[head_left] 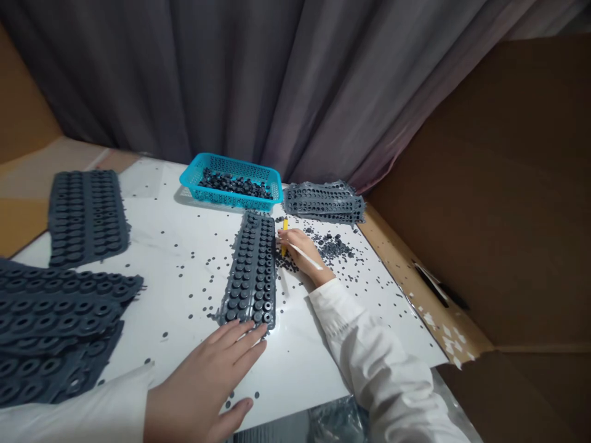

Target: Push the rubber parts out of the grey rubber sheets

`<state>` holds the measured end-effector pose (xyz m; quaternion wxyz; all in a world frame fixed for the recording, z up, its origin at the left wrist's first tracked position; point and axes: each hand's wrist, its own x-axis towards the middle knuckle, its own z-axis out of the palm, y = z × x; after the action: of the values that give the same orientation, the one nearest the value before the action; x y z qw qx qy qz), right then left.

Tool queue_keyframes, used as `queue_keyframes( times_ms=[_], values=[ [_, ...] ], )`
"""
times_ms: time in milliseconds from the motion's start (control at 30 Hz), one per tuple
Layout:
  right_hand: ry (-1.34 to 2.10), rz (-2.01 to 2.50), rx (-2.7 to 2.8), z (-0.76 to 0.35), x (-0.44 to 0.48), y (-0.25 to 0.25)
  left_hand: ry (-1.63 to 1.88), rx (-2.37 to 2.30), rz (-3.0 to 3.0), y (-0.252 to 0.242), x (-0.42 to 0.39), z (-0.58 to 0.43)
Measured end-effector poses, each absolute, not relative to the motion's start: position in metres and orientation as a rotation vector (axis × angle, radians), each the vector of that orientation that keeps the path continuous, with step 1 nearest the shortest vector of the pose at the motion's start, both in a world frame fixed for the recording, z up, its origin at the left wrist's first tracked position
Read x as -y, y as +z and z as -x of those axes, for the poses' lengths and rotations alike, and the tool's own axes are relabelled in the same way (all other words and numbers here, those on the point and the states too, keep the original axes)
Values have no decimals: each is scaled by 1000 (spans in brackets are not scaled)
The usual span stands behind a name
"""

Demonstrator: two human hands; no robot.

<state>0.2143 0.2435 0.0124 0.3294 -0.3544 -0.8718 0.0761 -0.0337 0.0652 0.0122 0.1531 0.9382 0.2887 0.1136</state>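
Two hands work at one dark rubber sheet of round studs (250,271), mid-frame, its studs in four lengthwise rows. One more studded sheet (87,215) lies at left; overlapping ring-studded sheets (55,314) fill the lower left, their number unclear. At least two perforated sheets (323,202) overlap right of centre. The left hand (207,375) is laid flat, fingers straight and slightly parted, thumb well out, fingertips on the sheet's near end. The right hand (300,249) has its fingers curled together around one white stick (307,257) beside the sheet's right edge; one yellow strip (285,224) passes beneath them, whether gripped I cannot tell. One turquoise basket (215,198), upper centre, holds many small dark pieces (235,184), too many to count. Loose black discs (336,246) are heaped right of the hand.
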Motion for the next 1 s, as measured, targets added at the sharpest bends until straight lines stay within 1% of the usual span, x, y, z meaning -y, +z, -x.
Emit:
queue_keyframes(
  times_ms=[100,233,367,533,800,1000],
  values=[
    [346,970,2152,-215,-240,10,277,-833,-2702,16,-65,33],
    [573,920,2067,-211,-233,6,223,-844,-2693,21,-67,30],
    [616,896,2046,-209,-233,6,150,-844,-2698,22,-68,28],
    [526,887,2101,-211,-234,7,124,-863,-2708,21,-67,29],
    [146,901,2517,-208,-245,8,136,-846,-2746,25,-70,28],
    [139,1094,2346,-219,-256,7,177,-851,-2796,27,-67,29]
  ],
)
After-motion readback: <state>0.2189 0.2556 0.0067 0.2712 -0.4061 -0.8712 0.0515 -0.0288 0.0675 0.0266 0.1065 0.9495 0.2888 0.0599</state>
